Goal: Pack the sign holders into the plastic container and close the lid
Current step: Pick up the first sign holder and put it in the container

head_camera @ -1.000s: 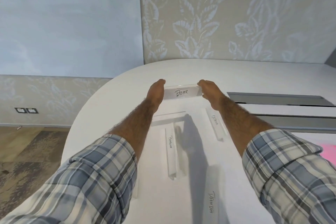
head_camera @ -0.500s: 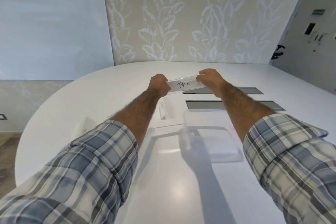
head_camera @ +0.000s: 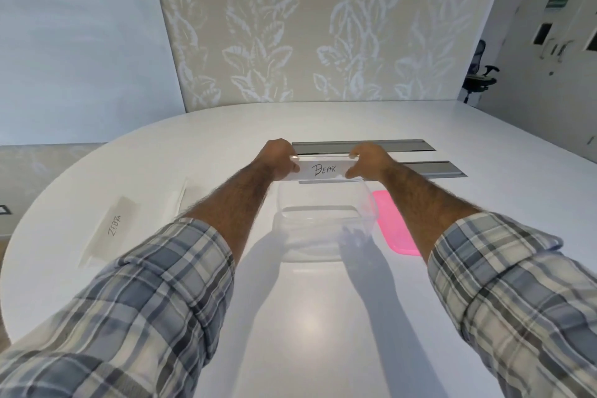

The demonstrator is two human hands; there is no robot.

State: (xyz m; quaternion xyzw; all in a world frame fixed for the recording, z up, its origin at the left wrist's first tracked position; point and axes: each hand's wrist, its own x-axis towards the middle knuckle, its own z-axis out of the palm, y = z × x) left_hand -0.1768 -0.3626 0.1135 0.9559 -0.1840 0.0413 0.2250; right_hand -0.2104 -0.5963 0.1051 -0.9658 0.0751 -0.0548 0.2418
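Head view: both arms extend forward over a white table, sleeves of a grey-blue plaid shirt rolled to the forearm. The left hand and the right hand each close on one end of a clear sign holder, which carries a card hand-lettered "BEAR". The holder is level, lengthwise left to right, and held in the air above the far edge of the plastic container; it appears clear of the rim, though the transparent wall makes that hard to confirm. The container is transparent, rectangular, open at the top, standing on the table between the forearms, with nothing visible inside it. A pink lid lies flat on the table just beside the container's right side, partly covered by the right forearm. To the left, well apart from the container, a second sign holder marked "ZEBRA" lies on the table. Between it and the left forearm lies a third sign holder, its lettering not legible. Beyond the hands, two grey recessed panels are set into the table top. A leaf-patterned wall stands behind the table, and an office chair is seen at far right.
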